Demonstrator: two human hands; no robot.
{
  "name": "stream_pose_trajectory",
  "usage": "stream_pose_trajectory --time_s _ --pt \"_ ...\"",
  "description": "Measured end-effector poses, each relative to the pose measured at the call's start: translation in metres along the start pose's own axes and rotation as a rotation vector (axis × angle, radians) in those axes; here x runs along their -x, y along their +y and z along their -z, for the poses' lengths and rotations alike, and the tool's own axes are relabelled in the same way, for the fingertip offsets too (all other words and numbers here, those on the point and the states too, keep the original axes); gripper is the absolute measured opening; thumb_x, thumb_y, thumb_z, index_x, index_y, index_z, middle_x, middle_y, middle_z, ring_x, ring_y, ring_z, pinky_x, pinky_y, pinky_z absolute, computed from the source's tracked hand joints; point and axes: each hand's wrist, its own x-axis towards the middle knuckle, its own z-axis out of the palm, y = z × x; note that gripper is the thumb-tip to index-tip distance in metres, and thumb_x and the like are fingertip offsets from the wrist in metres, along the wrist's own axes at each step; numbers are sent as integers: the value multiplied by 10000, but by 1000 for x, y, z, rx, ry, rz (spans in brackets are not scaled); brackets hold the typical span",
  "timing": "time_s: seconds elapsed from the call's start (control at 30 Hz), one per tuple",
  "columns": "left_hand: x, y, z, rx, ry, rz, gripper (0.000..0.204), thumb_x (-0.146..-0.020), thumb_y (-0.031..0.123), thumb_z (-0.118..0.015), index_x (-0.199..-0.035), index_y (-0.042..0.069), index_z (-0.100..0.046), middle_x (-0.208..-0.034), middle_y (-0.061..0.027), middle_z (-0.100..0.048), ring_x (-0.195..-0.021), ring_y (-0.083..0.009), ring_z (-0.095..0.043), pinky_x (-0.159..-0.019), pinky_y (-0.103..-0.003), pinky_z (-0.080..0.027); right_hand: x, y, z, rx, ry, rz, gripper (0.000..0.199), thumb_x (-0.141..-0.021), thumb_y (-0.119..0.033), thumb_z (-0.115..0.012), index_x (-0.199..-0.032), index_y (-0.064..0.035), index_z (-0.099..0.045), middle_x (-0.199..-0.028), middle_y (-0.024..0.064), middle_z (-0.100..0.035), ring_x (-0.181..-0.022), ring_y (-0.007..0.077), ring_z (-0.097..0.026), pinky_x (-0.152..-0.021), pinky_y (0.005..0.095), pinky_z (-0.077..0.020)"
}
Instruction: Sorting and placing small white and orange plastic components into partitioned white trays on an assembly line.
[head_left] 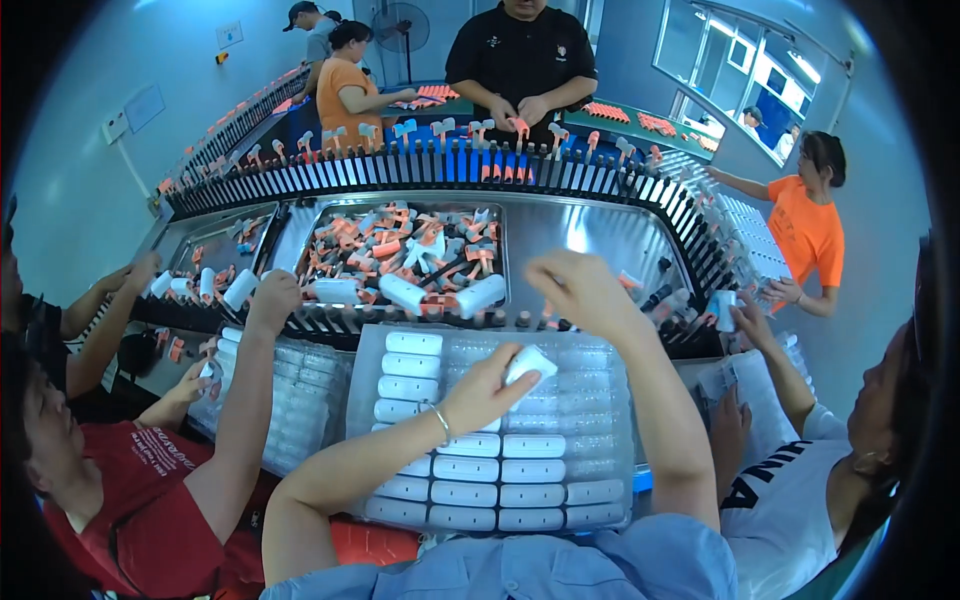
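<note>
My left hand (pixel 487 392) holds a small white oblong piece (pixel 531 364) over a clear plastic blister tray (pixel 612 420). The tray's left columns and lower rows are filled with the same white pieces (pixel 465 493); its upper right slots stand bare. My right hand (pixel 580 292) reaches past the tray to the row of black pegs (pixel 520 320) on the conveyor rack, fingers curled. Whether it grips anything is hidden. White cylindrical pieces (pixel 480 295) stand on the pegs just left of it.
A steel bin (pixel 400 250) of orange and white parts lies behind the pegs. A person in red at my left reaches to the rack with one hand (pixel 274 297). Another person's hand (pixel 745 315) works at my right. Several people stand across the curved conveyor (pixel 450 165).
</note>
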Motion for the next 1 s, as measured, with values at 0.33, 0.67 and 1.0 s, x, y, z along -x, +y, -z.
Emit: stream_pose_trajectory --time_s 0.33,0.67,1.0 --pt "-102 -3 -13 84 140 114 502 -822 405 -586 -1012 -52 -501 -780 -179 -633 -693 -249 -648 -605 -335 -488 127 -56 -16 83 -270 -42 144 -771 -204 -643 -821 -70 -627 -786 77 -600 -751 245 -611 -621 354 -503" --pt "-139 -30 -9 -498 193 350 510 -835 317 -539 -1039 -137 -429 -958 -359 -556 -959 -434 -575 -815 -438 -483 136 -61 -41 181 -392 37 232 -720 -212 -687 -845 -27 -627 -828 97 -533 -829 262 -547 -692 342 -486" --pt "-116 -63 48 -725 170 414 554 -823 341 -535 -1075 -142 -436 -966 -319 -584 -906 -426 -590 -777 -446 -478 140 -52 -34 126 -378 87 223 -753 -196 -638 -769 20 -583 -822 127 -526 -829 272 -516 -743 336 -460"
